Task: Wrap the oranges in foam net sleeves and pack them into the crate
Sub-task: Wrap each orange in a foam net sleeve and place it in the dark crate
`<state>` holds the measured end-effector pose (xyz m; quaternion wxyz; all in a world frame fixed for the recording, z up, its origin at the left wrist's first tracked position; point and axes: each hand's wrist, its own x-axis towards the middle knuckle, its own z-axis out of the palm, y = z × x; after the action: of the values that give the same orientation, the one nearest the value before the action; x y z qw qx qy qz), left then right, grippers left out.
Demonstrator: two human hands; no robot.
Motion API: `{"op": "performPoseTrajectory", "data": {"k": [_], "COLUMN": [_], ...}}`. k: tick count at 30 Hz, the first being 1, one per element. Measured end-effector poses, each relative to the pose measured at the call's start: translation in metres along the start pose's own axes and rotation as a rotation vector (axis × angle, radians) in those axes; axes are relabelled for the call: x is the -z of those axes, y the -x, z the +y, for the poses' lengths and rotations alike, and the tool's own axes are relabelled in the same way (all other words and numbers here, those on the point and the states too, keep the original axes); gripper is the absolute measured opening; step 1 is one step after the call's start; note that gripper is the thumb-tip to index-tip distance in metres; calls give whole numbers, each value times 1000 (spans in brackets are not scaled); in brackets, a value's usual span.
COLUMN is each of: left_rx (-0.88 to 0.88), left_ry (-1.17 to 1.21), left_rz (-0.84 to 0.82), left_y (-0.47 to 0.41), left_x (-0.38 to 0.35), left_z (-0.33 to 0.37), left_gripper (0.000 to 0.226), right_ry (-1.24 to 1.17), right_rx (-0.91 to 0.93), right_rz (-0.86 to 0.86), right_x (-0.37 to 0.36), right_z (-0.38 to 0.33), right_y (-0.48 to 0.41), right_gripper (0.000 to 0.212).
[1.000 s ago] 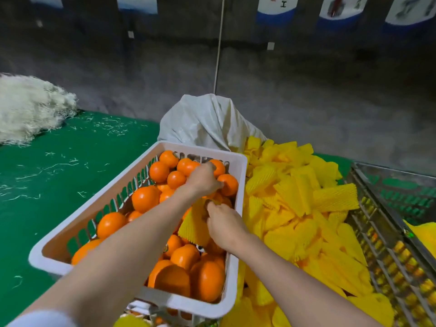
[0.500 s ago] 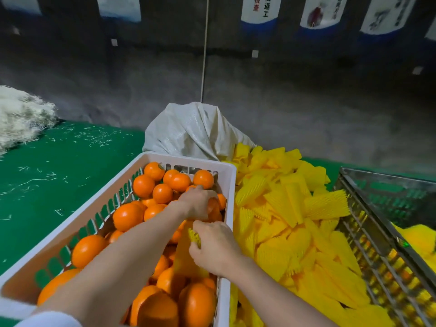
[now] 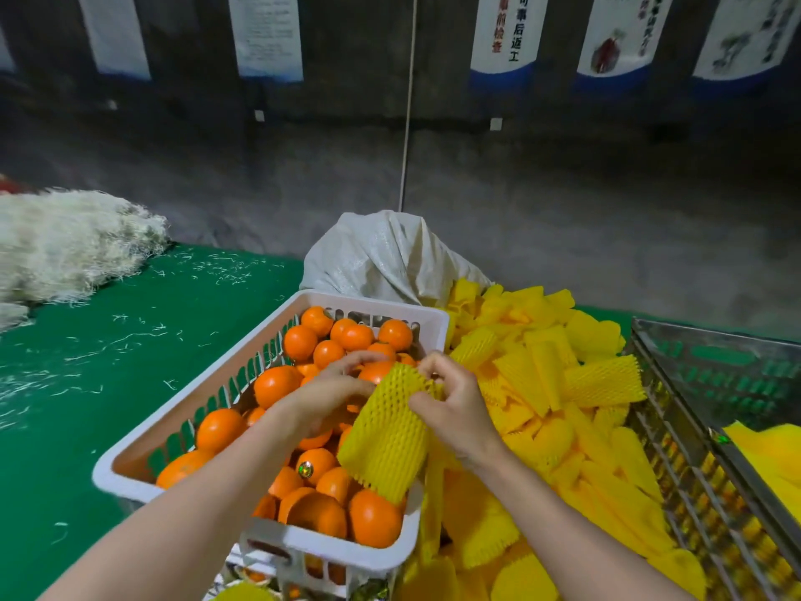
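**Yellow foam net sleeve held in both hands, over the basket**

Foam net sleeve (image 3: pixel 388 431) is hanging between both hands, its lower end dangling over the near right corner of the basket. Right hand (image 3: pixel 457 409) is pinching the top edge, thumb lying on the netting and fingertips curled over the rim. Left hand (image 3: pixel 331 394) is gripping the opposite side of the mouth with curled fingers. One orange (image 3: pixel 376 371) is showing right at the opening, against the left fingers (can't tell whether it is in the sleeve or in the basket). Loose oranges (image 3: pixel 299 342) are filling the white basket (image 3: pixel 182 412). A pile of sleeves (image 3: pixel 563 383) is lying just right of the basket, touching its wall. The metal crate (image 3: pixel 676 431) is sitting right of that pile, yellow foam showing inside. A white sack (image 3: pixel 381 258) is slumping behind the basket. Everything is resting on the green table (image 3: pixel 130 340), with a pale fibre heap (image 3: pixel 65 240) far left.
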<state>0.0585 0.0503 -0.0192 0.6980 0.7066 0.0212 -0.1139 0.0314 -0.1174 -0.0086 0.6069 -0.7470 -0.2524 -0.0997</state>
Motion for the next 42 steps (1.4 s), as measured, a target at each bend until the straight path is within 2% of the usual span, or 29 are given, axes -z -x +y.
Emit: {"op": "performPoseTrajectory", "data": {"k": [3, 6, 10, 13, 16, 17, 19, 21, 23, 24, 26, 28, 30, 33, 35, 38, 42], "left_rx": [-44, -56, -80, -78, -90, -91, -74, -56, -63, -68, -85, -95, -80, -29, -49, -42, -32], "left_ry": [310, 641, 710, 698, 685, 685, 739, 796, 815, 786, 648, 570, 675, 953, 975, 903, 830], "left_rz": [-16, -50, -123, -156, -120, -113, -152, -226, -306, -334, -327, -219, -125, -131, -120, -41, 89], "left_y": [19, 30, 46, 50, 50, 51, 53, 55, 59, 60, 64, 63, 65, 67, 68, 64, 65], "left_x": [-17, -50, -96, -126, -151, -158, -169, -178, -185, -188, -195, -203, -214, -234, -241, -240, -235], "left_z": [16, 23, 23, 16, 8, 5, -2, -8, -14, -16, -20, -26, -29, -34, -37, -41, -39], "left_gripper": [55, 53, 52, 62, 67, 67, 61, 59, 67, 78, 92, 75, 56, 45, 29, 51, 35], "right_ry": [-228, -444, -498, -380, -128, -48, 94, 174, 135, 99, 66, 76, 124, 164, 134, 87, -129], "right_rx": [-108, -189, -245, -250, -179, -142, -82, -46, -91, -152, -260, -260, -206, -163, -150, -129, -292], "right_rz": [-29, -133, -226, -239, -127, -55, 94, 191, 251, 292, 385, 473, 539, 581, 584, 571, 601], "right_x": [21, 40, 64, 83, 104, 111, 125, 138, 147, 148, 147, 141, 134, 120, 112, 119, 137], "right_z": [-12, -22, -30, -33, -31, -28, -21, -15, -6, -2, 6, 8, 7, 6, 6, 7, 10], "right_y": [10, 26, 45, 56, 67, 70, 75, 78, 80, 82, 89, 102, 115, 126, 131, 130, 112], "right_gripper": [10, 14, 12, 11, 11, 17, 31, 33, 31, 30, 27, 17, 9, 16, 15, 33, 38]}}
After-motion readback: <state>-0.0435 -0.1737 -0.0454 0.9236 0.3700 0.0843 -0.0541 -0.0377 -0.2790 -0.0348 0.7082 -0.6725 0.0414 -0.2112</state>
